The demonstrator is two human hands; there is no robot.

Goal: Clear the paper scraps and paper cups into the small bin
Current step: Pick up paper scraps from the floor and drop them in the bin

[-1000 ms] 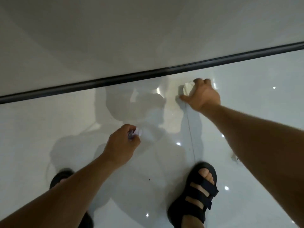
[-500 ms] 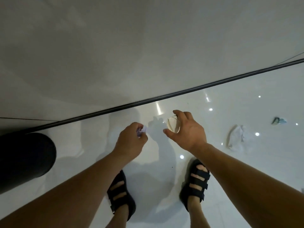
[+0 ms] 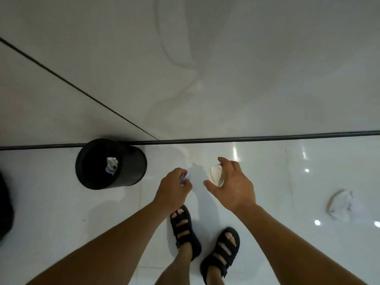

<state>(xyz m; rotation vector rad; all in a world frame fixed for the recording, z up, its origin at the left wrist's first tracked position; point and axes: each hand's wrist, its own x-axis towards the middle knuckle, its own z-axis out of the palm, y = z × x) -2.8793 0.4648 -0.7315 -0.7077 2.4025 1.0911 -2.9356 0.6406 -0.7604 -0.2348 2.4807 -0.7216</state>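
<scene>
Both hands are loaded, and the small black bin (image 3: 133,165) stands upright left of centre, against the dark strip along the floor, its mouth open to us. One crumpled paper wad (image 3: 111,165) already lies inside it, so the clearing is under way but, I'd say, far from finished. At centre frame the left hand (image 3: 174,189), fingers curled tight, pinches a little paper scrap (image 3: 186,177). Just right of it the right hand (image 3: 234,188), thumb and fingers spread, grips a paper cup (image 3: 215,174) turned on its side. Neither load is over the bin yet; both hang near it, off to its right, above the glossy floor (image 3: 61,212). Near the right edge another crumpled paper (image 3: 340,204) lies on the floor, waiting for collection.
</scene>
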